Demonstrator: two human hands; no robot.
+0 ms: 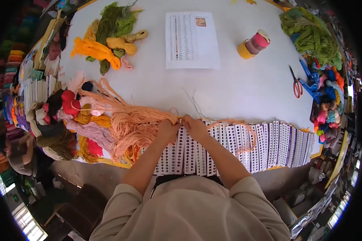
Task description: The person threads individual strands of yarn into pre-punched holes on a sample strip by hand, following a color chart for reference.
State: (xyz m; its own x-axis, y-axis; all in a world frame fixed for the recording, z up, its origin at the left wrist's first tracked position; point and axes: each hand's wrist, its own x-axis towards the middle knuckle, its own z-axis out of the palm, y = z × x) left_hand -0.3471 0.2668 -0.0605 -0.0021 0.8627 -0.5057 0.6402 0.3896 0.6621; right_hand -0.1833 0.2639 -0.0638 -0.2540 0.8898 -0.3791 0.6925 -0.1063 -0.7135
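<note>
My left hand (169, 129) is closed on the end of a big peach yarn hank (142, 116), which spreads out to the left. Close beside it, my right hand (195, 127) pinches with thumb and fingers at the peach yarn. What exactly lies between its fingertips is too small to make out. Beneath both hands runs a long row of white punched cards (229, 140) with purple edges, overlapping along the table's near edge. A peach strand (254, 138) loops over the cards to the right of my right hand.
Piled yarn hanks (84, 132) lie at left, with green and orange hanks (114, 40) behind. A printed sheet (193, 40), stacked tape rolls or spools (254, 44), scissors (297, 84) and blue tools (311, 82) lie on the white table (237, 92). Green yarn (313, 38) sits far right.
</note>
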